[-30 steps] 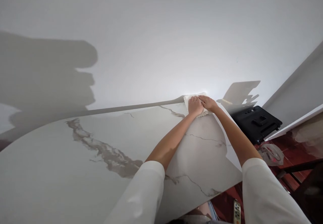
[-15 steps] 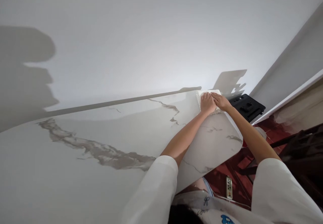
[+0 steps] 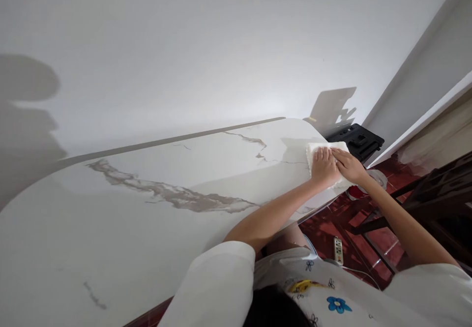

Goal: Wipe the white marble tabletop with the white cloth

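Note:
A folded white cloth [image 3: 316, 149] lies on the white marble tabletop [image 3: 155, 219] close to its rounded right end. My left hand [image 3: 323, 167] presses flat on the cloth, fingers together and stretched out. My right hand [image 3: 348, 165] lies beside it, fingers flat on the same cloth, partly overlapping the left hand. Both arms reach out from white sleeves across the table's near edge. Most of the cloth is hidden under the two hands.
A white wall [image 3: 221, 46] runs behind the table. A black plastic case [image 3: 356, 141] sits past the table's right end. Below are red floor tiles [image 3: 372, 248], a white power strip [image 3: 338, 251] and dark wooden chair frames [image 3: 435, 194].
Both hands have slid the cloth from the table's far corner by the wall toward the near right edge. The camera view has swung so more of the tabletop shows.

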`<action>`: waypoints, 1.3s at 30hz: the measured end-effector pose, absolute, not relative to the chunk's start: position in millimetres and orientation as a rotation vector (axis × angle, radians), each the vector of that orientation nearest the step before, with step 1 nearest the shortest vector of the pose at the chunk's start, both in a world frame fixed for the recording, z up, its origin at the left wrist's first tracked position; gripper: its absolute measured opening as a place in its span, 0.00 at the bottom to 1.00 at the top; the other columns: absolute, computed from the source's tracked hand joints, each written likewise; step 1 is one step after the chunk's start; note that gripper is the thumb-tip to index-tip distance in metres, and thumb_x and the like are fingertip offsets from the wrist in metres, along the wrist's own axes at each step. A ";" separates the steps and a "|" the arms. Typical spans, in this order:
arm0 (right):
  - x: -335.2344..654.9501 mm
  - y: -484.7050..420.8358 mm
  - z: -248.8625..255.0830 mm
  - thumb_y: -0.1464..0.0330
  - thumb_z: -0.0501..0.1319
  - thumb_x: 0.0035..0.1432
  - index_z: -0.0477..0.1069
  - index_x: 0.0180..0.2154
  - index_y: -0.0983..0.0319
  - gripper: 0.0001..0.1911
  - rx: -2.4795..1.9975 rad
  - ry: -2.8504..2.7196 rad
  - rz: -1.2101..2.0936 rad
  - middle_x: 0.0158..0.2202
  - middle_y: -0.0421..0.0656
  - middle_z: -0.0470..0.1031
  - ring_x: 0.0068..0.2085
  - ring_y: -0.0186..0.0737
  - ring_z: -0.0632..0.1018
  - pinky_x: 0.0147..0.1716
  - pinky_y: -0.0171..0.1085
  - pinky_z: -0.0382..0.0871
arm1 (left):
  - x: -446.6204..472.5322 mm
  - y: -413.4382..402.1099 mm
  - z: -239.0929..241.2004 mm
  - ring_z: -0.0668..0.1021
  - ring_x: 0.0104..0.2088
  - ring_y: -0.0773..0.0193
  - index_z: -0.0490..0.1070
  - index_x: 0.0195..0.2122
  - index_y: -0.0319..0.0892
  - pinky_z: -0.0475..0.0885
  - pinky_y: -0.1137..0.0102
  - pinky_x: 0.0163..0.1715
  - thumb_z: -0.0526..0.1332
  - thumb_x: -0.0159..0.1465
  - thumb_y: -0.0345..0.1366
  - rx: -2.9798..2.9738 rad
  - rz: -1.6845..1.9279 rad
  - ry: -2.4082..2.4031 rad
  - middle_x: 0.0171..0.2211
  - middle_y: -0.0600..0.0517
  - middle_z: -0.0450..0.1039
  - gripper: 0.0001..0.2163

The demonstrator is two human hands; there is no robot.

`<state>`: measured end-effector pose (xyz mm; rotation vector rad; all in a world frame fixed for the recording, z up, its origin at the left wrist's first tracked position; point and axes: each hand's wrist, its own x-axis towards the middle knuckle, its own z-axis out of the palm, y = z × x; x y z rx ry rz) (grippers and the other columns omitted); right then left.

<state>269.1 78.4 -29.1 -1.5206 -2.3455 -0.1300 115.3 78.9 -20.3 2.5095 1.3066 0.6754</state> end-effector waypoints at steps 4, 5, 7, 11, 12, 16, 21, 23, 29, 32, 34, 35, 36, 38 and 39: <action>237.9 28.7 -27.8 0.70 0.47 0.60 0.60 0.61 0.67 0.28 -1.510 -2.379 -0.189 0.60 0.51 0.65 0.60 0.52 0.66 0.57 0.54 0.61 | 76.9 35.5 -21.0 0.53 0.65 0.47 0.53 0.62 0.23 0.50 0.55 0.63 0.46 0.66 0.33 2.584 0.670 1.230 0.64 0.34 0.53 0.25; 226.9 17.7 -27.0 0.70 0.48 0.59 0.59 0.61 0.67 0.28 -1.500 -2.391 -0.195 0.60 0.52 0.64 0.60 0.53 0.66 0.57 0.54 0.61 | 63.9 25.3 -21.7 0.53 0.65 0.47 0.53 0.62 0.23 0.50 0.56 0.63 0.46 0.66 0.33 2.614 0.658 1.213 0.64 0.34 0.53 0.25; 201.7 -0.5 -25.2 0.68 0.50 0.58 0.58 0.61 0.68 0.29 -1.467 -2.422 -0.191 0.61 0.52 0.62 0.60 0.55 0.65 0.56 0.55 0.61 | 35.7 7.0 -23.1 0.53 0.65 0.47 0.53 0.62 0.23 0.50 0.56 0.64 0.45 0.66 0.34 2.661 0.624 1.195 0.64 0.35 0.52 0.25; 144.2 -18.5 -22.0 0.67 0.50 0.58 0.52 0.63 0.69 0.32 -1.350 -2.491 -0.154 0.64 0.55 0.55 0.63 0.55 0.60 0.59 0.55 0.56 | -22.3 -19.2 -25.2 0.52 0.66 0.49 0.53 0.62 0.24 0.50 0.56 0.64 0.45 0.65 0.33 2.664 0.585 1.265 0.65 0.36 0.51 0.26; 128.9 -19.5 -21.6 0.67 0.50 0.58 0.51 0.64 0.71 0.33 -1.309 -2.514 -0.138 0.64 0.56 0.54 0.64 0.55 0.58 0.60 0.55 0.54 | -37.1 -24.2 -25.6 0.52 0.66 0.50 0.52 0.63 0.25 0.51 0.57 0.64 0.45 0.65 0.33 2.647 0.587 1.299 0.65 0.36 0.51 0.26; 60.6 -17.4 -23.0 0.67 0.50 0.58 0.49 0.64 0.72 0.34 -1.118 -2.610 0.028 0.65 0.58 0.53 0.65 0.53 0.54 0.62 0.55 0.51 | -104.1 -43.8 -27.8 0.52 0.66 0.54 0.51 0.64 0.30 0.52 0.57 0.64 0.44 0.65 0.34 2.547 0.593 1.476 0.66 0.39 0.49 0.26; -51.1 -25.3 -30.6 0.63 0.53 0.58 0.47 0.65 0.72 0.37 -0.942 -2.601 0.295 0.65 0.58 0.52 0.65 0.57 0.53 0.63 0.55 0.49 | -213.2 -75.6 -30.3 0.50 0.67 0.56 0.45 0.66 0.34 0.55 0.58 0.63 0.44 0.65 0.36 2.403 0.516 1.788 0.67 0.42 0.44 0.28; -101.0 -36.7 -30.7 0.62 0.53 0.58 0.48 0.65 0.73 0.38 -0.868 -2.602 0.355 0.65 0.58 0.51 0.66 0.58 0.52 0.63 0.55 0.47 | -260.8 -91.6 -31.6 0.51 0.66 0.59 0.46 0.66 0.34 0.54 0.60 0.63 0.43 0.64 0.34 2.372 0.444 1.881 0.67 0.44 0.44 0.28; -238.3 -70.7 -16.9 0.62 0.49 0.59 0.48 0.63 0.81 0.37 -0.752 -2.732 0.390 0.65 0.62 0.47 0.66 0.58 0.50 0.64 0.53 0.42 | -391.1 -129.4 -34.0 0.58 0.64 0.60 0.52 0.65 0.40 0.56 0.60 0.63 0.37 0.66 0.37 2.167 0.437 2.192 0.66 0.49 0.52 0.26; -289.7 -68.0 -13.0 0.64 0.49 0.60 0.48 0.62 0.83 0.36 -0.750 -2.699 0.380 0.65 0.65 0.49 0.65 0.58 0.52 0.63 0.54 0.42 | -440.1 -125.4 -31.6 0.60 0.64 0.58 0.56 0.63 0.41 0.56 0.58 0.63 0.39 0.66 0.41 2.161 0.505 2.209 0.65 0.49 0.54 0.26; -316.0 -56.4 -13.4 0.65 0.51 0.60 0.50 0.61 0.84 0.35 -0.743 -2.674 0.378 0.64 0.67 0.50 0.65 0.58 0.53 0.63 0.54 0.44 | -465.0 -112.6 -30.5 0.60 0.64 0.58 0.58 0.62 0.41 0.55 0.59 0.63 0.40 0.65 0.43 2.119 0.570 2.210 0.64 0.49 0.55 0.26; -326.8 -48.5 -14.1 0.65 0.51 0.60 0.50 0.61 0.84 0.35 -0.741 -2.665 0.377 0.64 0.67 0.51 0.65 0.58 0.54 0.62 0.54 0.45 | -475.3 -104.0 -30.6 0.60 0.64 0.58 0.58 0.61 0.41 0.54 0.59 0.63 0.41 0.65 0.44 2.093 0.604 2.213 0.64 0.49 0.55 0.26; -336.1 -39.5 -14.9 0.65 0.51 0.60 0.51 0.61 0.83 0.34 -0.737 -2.660 0.376 0.63 0.66 0.52 0.64 0.58 0.54 0.62 0.54 0.45 | -484.5 -94.5 -31.1 0.60 0.64 0.58 0.59 0.61 0.40 0.53 0.60 0.64 0.41 0.65 0.45 2.070 0.630 2.216 0.64 0.48 0.55 0.27; -351.0 -20.1 -16.1 0.65 0.50 0.61 0.51 0.61 0.83 0.33 -0.730 -2.659 0.368 0.63 0.65 0.53 0.64 0.56 0.55 0.62 0.53 0.45 | -500.3 -74.0 -33.3 0.59 0.64 0.58 0.60 0.60 0.39 0.52 0.60 0.64 0.41 0.64 0.45 2.035 0.660 2.226 0.64 0.47 0.55 0.27; -356.9 -10.1 -16.4 0.65 0.50 0.61 0.52 0.61 0.83 0.33 -0.728 -2.663 0.357 0.63 0.65 0.53 0.64 0.56 0.55 0.62 0.52 0.45 | -507.2 -63.5 -34.8 0.59 0.64 0.59 0.60 0.60 0.39 0.52 0.60 0.64 0.41 0.64 0.44 2.026 0.663 2.233 0.65 0.47 0.54 0.27</action>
